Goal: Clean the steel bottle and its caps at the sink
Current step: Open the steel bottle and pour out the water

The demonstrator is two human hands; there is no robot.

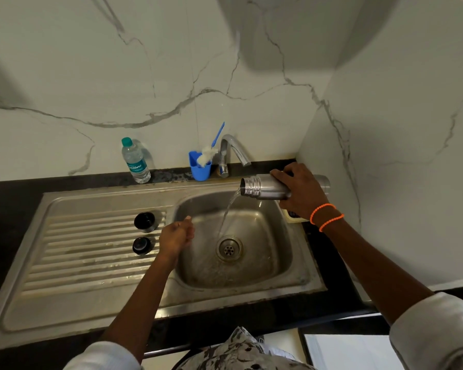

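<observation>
My right hand (300, 192) grips the steel bottle (259, 186) on its side above the right rim of the sink (278, 265). The bottle's open mouth points left, and water pours from it in a stream towards the drain (229, 248). My left hand (177, 235) hangs over the basin's left edge with loosely curled fingers, holding nothing. Two black caps stand on the ribbed drainboard: the taller one (144, 221) behind, the flatter one (141, 245) in front.
The tap (235, 150) arches over the basin's back edge. A blue cup (200, 169) holding a blue-handled bottle brush (211, 150) stands beside it. A plastic water bottle (135, 161) stands on the dark counter to the left. A wall corner closes the right side.
</observation>
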